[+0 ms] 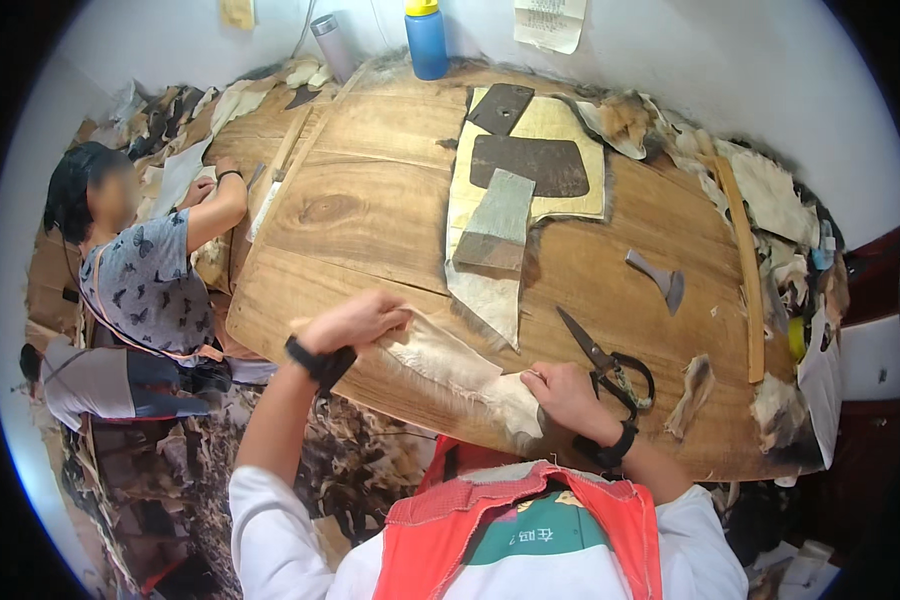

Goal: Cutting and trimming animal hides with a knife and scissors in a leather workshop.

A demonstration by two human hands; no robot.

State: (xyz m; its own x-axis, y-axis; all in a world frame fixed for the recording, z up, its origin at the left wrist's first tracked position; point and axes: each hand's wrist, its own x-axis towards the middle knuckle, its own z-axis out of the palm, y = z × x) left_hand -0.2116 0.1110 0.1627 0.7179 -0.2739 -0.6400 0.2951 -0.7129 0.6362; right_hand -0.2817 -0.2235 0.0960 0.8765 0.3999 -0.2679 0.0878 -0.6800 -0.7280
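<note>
A pale strip of furred hide (440, 360) stretches between my hands at the near edge of the wooden table (330, 220). My left hand (370, 318) is closed on its left end, and my right hand (560, 388) grips the right end. Beside my right hand lie large black-handled scissors (595, 355), blades pointing away from me. Beyond the strip, a yellowish piece (580, 205) carries two dark flat pieces (525, 165) and a grey block (495, 225). A metal-bladed tool (655, 280) and a small fur scrap (690, 395) rest to the right.
Another person (145, 280) works at the left edge. Hide scraps (770, 195) pile along the back and sides. A blue bottle (428, 45) and a grey flask (330, 48) stand at the back, with wooden strips (738, 270) on the tabletop and scraps (170, 470) below.
</note>
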